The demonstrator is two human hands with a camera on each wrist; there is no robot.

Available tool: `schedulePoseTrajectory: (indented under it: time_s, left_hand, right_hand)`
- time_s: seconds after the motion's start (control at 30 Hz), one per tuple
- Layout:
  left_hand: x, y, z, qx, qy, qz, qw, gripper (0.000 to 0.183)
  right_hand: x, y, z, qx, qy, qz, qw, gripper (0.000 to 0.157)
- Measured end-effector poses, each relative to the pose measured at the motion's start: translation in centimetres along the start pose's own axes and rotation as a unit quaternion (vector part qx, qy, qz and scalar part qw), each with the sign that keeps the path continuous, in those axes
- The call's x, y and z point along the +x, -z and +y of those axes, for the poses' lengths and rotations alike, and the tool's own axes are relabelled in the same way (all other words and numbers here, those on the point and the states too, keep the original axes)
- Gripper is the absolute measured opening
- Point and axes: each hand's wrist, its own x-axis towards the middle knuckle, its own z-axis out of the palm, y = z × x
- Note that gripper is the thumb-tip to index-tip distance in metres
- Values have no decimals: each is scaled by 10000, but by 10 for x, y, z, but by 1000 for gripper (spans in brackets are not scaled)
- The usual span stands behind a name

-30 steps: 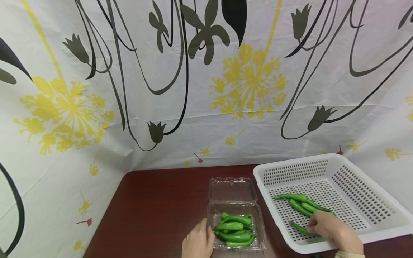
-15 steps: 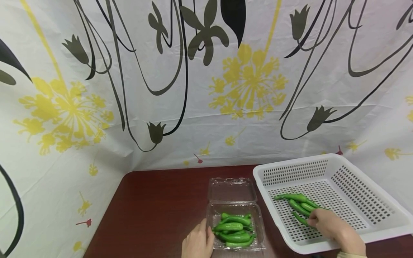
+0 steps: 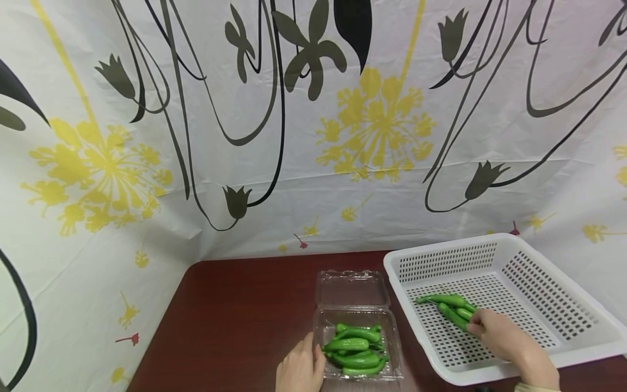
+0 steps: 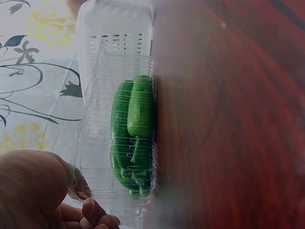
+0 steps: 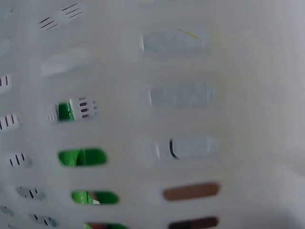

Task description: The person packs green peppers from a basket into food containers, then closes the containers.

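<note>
My left hand (image 3: 300,366) holds the near left edge of an open clear plastic clamshell container (image 3: 395,348). In the left wrist view, its thumb and fingers (image 4: 97,212) lie at the container's rim. Several green chili peppers (image 3: 350,344) are heaped in the container's base. My right hand (image 3: 504,337) reaches into a white plastic basket (image 3: 553,356), its fingers curled in a pinch at the right end of a green chili pepper (image 3: 453,317). A few more peppers (image 3: 443,299) lie against it, partly hidden by the hand. The right wrist view shows mostly the basket's slotted wall (image 5: 128,119), with green behind some slots.
The container's transparent lid (image 3: 352,288) is folded back on the dark red table (image 3: 245,316). The basket's left rim (image 3: 413,316) stands close to the container's right side. A patterned cloth (image 3: 294,136) hangs behind and at the left of the table.
My right hand has drawn the separate pepper in the basket up toward the others; it no longer shows apart from them. The left hand and container have stayed in place.
</note>
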Motion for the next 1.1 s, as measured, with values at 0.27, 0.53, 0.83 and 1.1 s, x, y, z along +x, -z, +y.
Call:
schedulePoseTrajectory:
  time_s: [0.27,0.53,0.83,1.1]
  left_hand:
    - [0,0,0,23,13,-16,10000,22]
    - [1,1,1,19,49,-107,9999,23]
    - [1,2,0,31,62,-145,9999,25]
    - [0,0,0,72,0,27,10000,24]
  right_hand:
    - [0,4,0,-49,132,184,9997,15]
    - [-3,7,-3,95,254,327,9991,17]
    - [-7,10,-7,220,467,509,9974,13]
    - [-8,13,-8,160,656,757,9948,11]
